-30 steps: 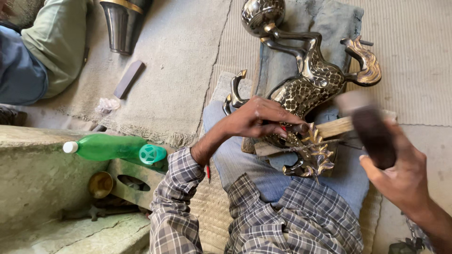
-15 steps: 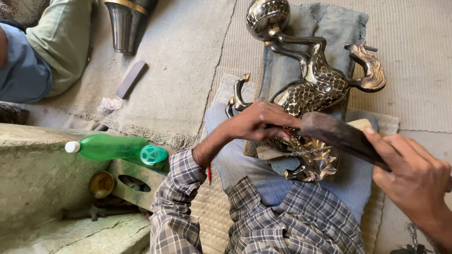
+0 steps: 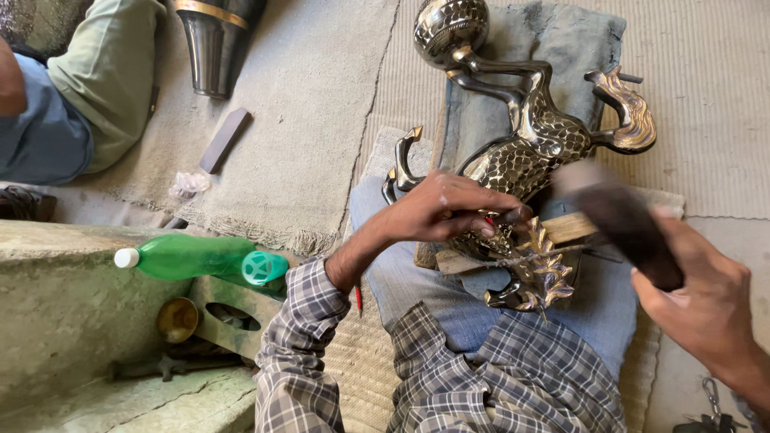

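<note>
A brass horse figure with a scaled body lies across my lap on a wooden block. Its front hooves rest on a patterned ball. My left hand presses on the horse's neck, fingers closed around a small chisel of which only a red bit shows. My right hand is at the right, gripping a dark wooden mallet. The mallet is blurred and hangs just right of the horse's mane.
A blue-grey cloth lies under the horse on the woven mat. A green plastic bottle and a brass cup sit at the left by a stone ledge. Further off are a dark metal vase, a flat dark block and another person's leg.
My right hand swung the mallet in toward my left hand half a second ago and has drawn it back to the right. The left hand stays on the horse.
</note>
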